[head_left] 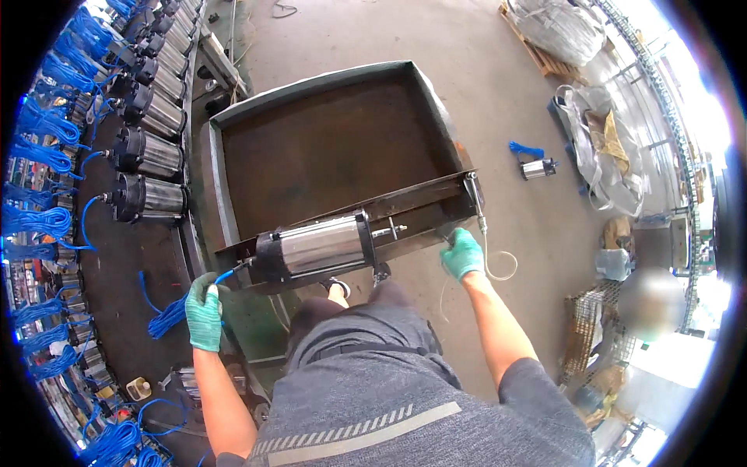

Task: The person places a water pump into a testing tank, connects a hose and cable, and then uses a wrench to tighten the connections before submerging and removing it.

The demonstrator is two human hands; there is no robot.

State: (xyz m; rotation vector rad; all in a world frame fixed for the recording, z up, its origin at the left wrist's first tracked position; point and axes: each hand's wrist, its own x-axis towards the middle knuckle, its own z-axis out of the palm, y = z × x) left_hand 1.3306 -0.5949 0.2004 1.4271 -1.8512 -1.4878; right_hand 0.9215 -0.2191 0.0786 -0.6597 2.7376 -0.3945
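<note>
A shiny steel cylindrical motor [323, 247] with black end caps lies on its side across the near edge of a metal tank [334, 76]. A T-shaped metal fitting [393, 229] sits on the shaft at its right end. From its left end a blue cable [226, 275] runs into my left hand [204, 313], which is green-gloved and closed around it. The cable's bundled coil [168, 316] hangs beside that hand. My right hand [464, 255], gloved alike, is curled by the tank's near right corner; a small dark tip shows at its fingers, too small to name.
Dark liquid or a dark bottom shows inside the tank. A row of similar motors [152, 198] with blue cable coils [39, 222] lines the left side. A thin clear hose [504, 267] hangs from a metal fitting [474, 194]. Another motor [538, 169] lies on the floor to the right.
</note>
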